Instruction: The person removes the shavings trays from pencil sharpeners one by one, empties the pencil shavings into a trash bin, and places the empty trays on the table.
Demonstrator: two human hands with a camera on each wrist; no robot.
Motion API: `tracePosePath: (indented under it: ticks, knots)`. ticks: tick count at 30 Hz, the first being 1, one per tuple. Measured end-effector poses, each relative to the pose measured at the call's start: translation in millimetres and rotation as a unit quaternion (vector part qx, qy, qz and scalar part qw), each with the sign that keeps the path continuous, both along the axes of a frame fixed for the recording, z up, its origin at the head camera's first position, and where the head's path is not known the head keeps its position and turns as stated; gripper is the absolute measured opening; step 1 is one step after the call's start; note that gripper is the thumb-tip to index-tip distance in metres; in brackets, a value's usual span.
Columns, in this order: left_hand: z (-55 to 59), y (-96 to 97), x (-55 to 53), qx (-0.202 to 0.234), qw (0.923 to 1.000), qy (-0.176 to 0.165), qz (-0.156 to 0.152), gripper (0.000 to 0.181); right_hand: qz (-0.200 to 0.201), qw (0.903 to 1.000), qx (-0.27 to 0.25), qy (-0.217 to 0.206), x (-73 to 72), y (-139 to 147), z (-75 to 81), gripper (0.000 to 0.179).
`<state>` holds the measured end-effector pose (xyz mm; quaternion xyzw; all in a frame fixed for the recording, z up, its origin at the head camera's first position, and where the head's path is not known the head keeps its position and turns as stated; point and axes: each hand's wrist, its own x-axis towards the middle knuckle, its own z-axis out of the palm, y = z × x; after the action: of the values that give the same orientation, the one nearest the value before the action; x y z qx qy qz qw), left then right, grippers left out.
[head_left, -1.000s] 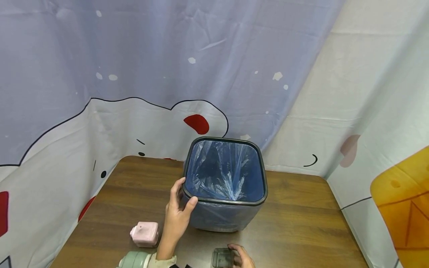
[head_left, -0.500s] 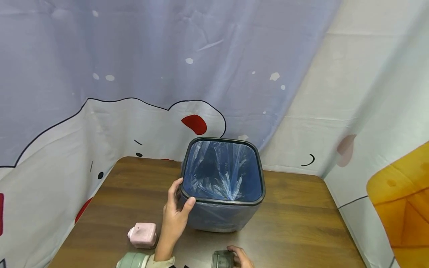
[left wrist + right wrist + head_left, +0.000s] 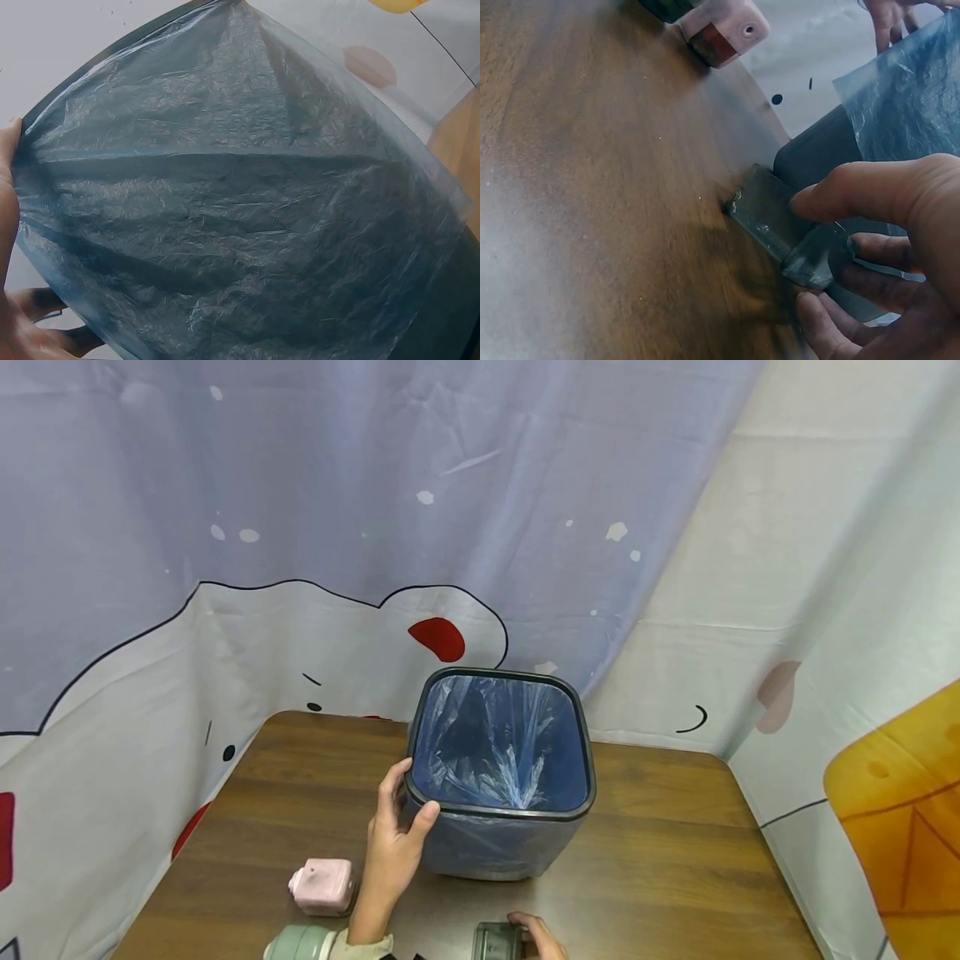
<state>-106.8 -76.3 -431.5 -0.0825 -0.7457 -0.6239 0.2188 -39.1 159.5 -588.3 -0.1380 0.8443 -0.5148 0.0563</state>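
Observation:
A dark blue trash bin [image 3: 498, 852] with a black rim, lined with a clear bluish plastic bag [image 3: 240, 225], stands in the middle of the wooden table. My left hand [image 3: 393, 852] grips its near left corner, thumb at the front rim and fingers along the left side. In front of the bin, my right hand [image 3: 542, 937] holds a small see-through greenish box [image 3: 769, 214] close over the table. Thumb and fingers are on opposite sides of its right end. The bin's base [image 3: 817, 150] is just beyond the box in the right wrist view.
Left of my left forearm lies a pink square bottle [image 3: 324, 887]. A pale green bottle [image 3: 296, 943] is nearer, partly behind my sleeve [image 3: 360, 947]. A printed curtain [image 3: 300, 485] hangs behind and beside the table [image 3: 675, 843].
My right hand and the small box have shifted very slightly toward the near edge of the head view. The left hand stays on the bin corner, and the bin has not moved.

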Motion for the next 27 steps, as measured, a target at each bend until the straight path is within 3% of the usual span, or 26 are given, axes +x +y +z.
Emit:
tracePosePath:
  ticks: [15, 24, 27]
  knots:
    - [-1.1, 0.3, -0.6, 0.011, 0.9999, 0.007, -0.001, 0.060, -0.008, 0.9999, 0.009, 0.005, 1.5, 0.9, -1.6, 0.060]
    - [-1.5, 0.3, -0.6, 0.018, 0.9998, 0.010, -0.005, 0.059, -0.015, 0.9955, 0.048, -0.080, 1.0, 3.3, 6.1, 0.062]
    - [-1.4, 0.4, -0.4, 0.013, 0.9999, 0.006, -0.003, 0.060, -0.015, 0.9956, 0.050, -0.078, 0.8, 4.4, 5.6, 0.064]
